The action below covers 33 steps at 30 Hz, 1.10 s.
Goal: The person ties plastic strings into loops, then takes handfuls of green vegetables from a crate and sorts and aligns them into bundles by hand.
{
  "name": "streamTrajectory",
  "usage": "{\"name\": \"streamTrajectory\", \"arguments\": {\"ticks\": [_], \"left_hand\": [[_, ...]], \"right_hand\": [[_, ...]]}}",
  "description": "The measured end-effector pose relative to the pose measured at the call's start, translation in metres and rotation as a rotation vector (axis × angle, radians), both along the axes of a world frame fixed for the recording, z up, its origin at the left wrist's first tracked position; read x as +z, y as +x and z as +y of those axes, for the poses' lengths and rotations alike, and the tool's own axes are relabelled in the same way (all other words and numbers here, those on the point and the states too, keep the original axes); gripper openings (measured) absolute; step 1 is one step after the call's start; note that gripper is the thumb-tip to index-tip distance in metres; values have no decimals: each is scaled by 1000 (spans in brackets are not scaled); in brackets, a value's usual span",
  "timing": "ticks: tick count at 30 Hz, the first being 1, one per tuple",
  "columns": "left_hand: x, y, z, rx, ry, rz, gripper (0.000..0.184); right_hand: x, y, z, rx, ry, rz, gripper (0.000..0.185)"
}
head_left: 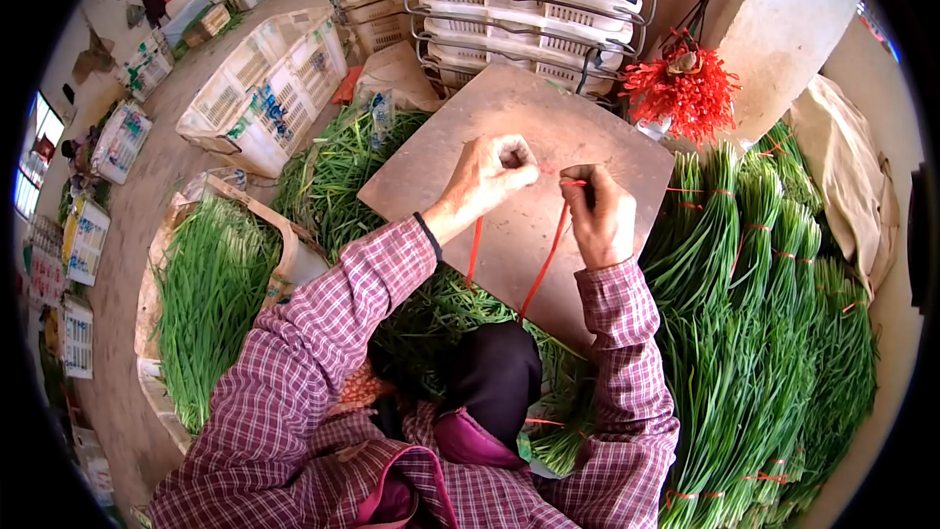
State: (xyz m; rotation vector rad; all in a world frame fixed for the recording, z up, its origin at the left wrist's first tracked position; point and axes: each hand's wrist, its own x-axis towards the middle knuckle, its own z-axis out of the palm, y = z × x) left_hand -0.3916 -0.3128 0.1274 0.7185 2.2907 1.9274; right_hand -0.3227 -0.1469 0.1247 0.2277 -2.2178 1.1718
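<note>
Above a brown square board [431, 162], my left hand [485, 181] is closed, thumb pressed to the fingertips. Beneath it hangs a length of red tie strip [475, 253]. To its right, my right hand [602, 218] pinches a red tie strip [544, 274] that crosses the fingertips and dangles past the board's near edge. Whether both lengths are one strip cannot be made out. Loose green leafy stalks [441, 304] lie below the board, near my lap.
Bundles of long green stalks [744, 333] with red ties are piled at right. A crate of greens [215, 274] stands at left. Behind are a large white crate [264, 98], stacked white crates [529, 0] and a hanging bunch of red strips [681, 88] by a pillar [793, 29].
</note>
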Motion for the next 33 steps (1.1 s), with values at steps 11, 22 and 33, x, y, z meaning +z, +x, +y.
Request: {"name": "streamTrajectory", "arguments": {"ticks": [11,22,33], "left_hand": [[5,-23,10,-46,-56,51,19],[60,41,-25,-189,-118,201,10],[71,64,-53,-281,340,-257,7]], "right_hand": [[8,9,0,56,-373,-339,19],[33,28,-33,-1,-166,-202,20],[66,70,-44,163,-453,-184,18]]}}
